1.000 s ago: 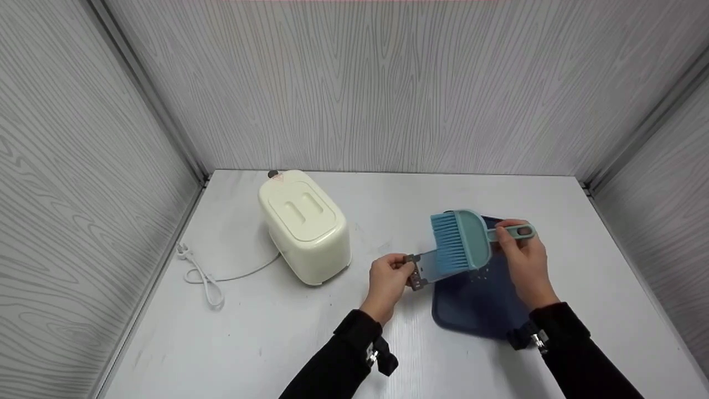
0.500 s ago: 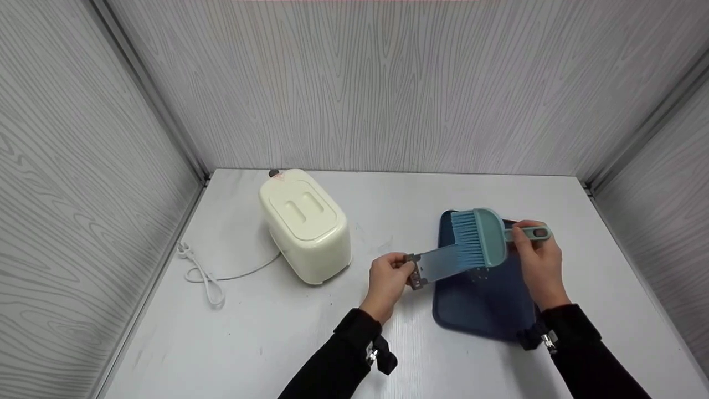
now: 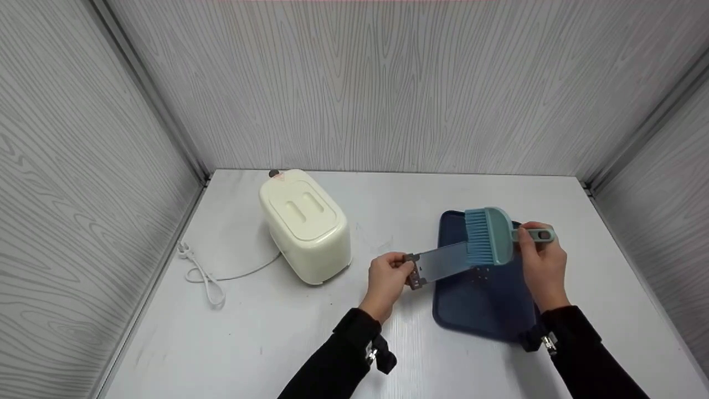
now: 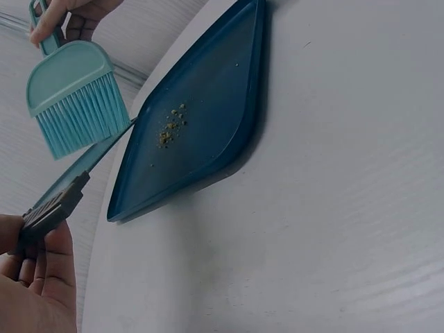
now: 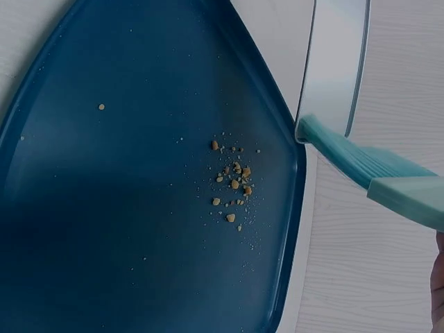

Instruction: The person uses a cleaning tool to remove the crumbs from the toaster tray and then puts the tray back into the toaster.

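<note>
My left hand (image 3: pixel 386 282) pinches the grey end of a flat metal tray (image 3: pixel 443 262), a toaster's crumb tray by its look, held tilted above a dark blue tray (image 3: pixel 476 310). In my right hand (image 3: pixel 544 271) is the handle of a teal brush (image 3: pixel 501 235). The brush's bristles (image 4: pixel 84 114) touch the far end of the metal tray. On the blue tray lies a small heap of brown crumbs (image 5: pixel 236 184), with finer specks scattered around it.
A cream toaster (image 3: pixel 304 227) stands at the left of the white table (image 3: pixel 277 343). Its white cord and plug (image 3: pixel 202 271) lie further left. Grey wood-grain walls (image 3: pixel 354 83) enclose the table at the back and sides.
My right hand has drawn the brush rightward along the metal tray to its far end, uncovering more of the tray's surface. My left hand and the metal tray have stayed nearly still.
</note>
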Demonstrator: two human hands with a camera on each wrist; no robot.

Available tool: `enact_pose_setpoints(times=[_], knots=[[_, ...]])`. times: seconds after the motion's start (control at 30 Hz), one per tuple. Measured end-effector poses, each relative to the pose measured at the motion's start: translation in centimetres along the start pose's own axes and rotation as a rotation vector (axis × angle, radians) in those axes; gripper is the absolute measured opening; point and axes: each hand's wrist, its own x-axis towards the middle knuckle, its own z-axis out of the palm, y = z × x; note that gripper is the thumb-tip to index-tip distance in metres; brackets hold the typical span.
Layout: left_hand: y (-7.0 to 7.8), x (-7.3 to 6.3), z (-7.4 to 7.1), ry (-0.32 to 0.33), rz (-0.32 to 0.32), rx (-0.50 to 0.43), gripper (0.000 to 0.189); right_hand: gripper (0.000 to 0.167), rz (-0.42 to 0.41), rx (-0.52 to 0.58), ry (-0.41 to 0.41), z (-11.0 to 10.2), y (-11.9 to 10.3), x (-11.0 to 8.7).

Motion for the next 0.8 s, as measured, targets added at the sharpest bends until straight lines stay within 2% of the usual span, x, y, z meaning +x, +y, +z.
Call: enact_pose_setpoints(times=[0.33,0.57,0.7,0.8], knots=[[0.03,0.00,0.09,0.029,0.001,0.005,0.018,0.037,-0.030,-0.024,0.041,0.07,-0.07,-0.21],[-0.03,0.16,0.11,0.036,0.014,-0.009,0.018,0.039,-0.045,-0.050,0.122,0.11,0.16,-0.26],[-0.10,0.21,0.15,0.044,0.018,-0.015,0.017,0.040,0.003,0.019,0.144,0.06,-0.25,-0.26],[-0.10,0.18,0.16,0.043,0.018,-0.021,0.016,0.036,0.037,0.146,0.141,0.12,-0.76,-0.18]])
